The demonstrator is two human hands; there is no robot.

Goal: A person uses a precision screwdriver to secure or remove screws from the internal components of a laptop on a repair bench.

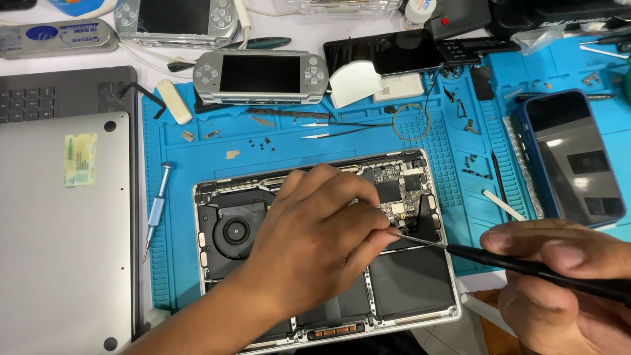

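White worktop (pixel 289 23) shows along the far edge, and most of it is covered by a blue repair mat (pixel 197 141) crowded with gear. At the left lies a detached grey laptop cover (pixel 62 250). In the middle of the mat sits the opened laptop (pixel 325 253), underside up, with its fan (pixel 235 231), black battery cells (pixel 411 279) and circuit board (pixel 394 190) bare. A dark phone (pixel 572 158) lies at the right and a silver handheld console (pixel 261 75) near the far edge.

The left hand (pixel 315 243) rests over the laptop's middle, its fingertips curled at the board; I cannot tell whether its grip pinches anything. The right hand (pixel 565 276) has its grip closed around a black-handled pointed tool (pixel 526 266), whose fine tip touches near the board's lower edge, just above the battery.

A slip of that tip could likely pierce a battery cell or scratch the board. Tiny loose screws (pixel 263 143) on the mat could be brushed away by a sleeve or wrist. A blue screwdriver (pixel 158 207) lies beside the laptop.
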